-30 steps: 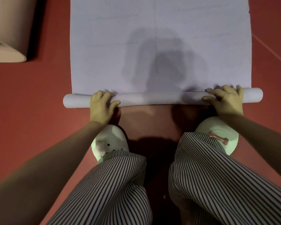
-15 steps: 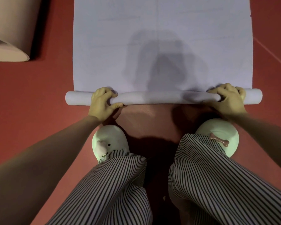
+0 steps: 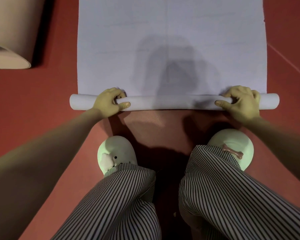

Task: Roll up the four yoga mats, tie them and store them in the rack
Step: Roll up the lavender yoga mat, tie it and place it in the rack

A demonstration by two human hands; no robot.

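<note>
On the red floor (image 3: pixel 42 104), left hand (image 3: pixel 109 103) and right hand (image 3: pixel 241 104) each grip the pale lavender mat's (image 3: pixel 171 40) thin roll (image 3: pixel 171 102).

Light: dim and warm, coming from above and behind the camera.
Shadows: soft head-shaped shadow on the lilac mat (image 3: pixel 170 49); a darker pool on the red floor (image 3: pixel 42 101) beside its rolled end.
Sharpness: slightly soft; wide-angle bowing at the edges.

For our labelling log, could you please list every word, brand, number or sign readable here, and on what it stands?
No text can be read anywhere.
The lilac mat, the beige rolled mat, the slippers and the striped trousers bear no lettering; one slipper carries only a bone charm.
</note>
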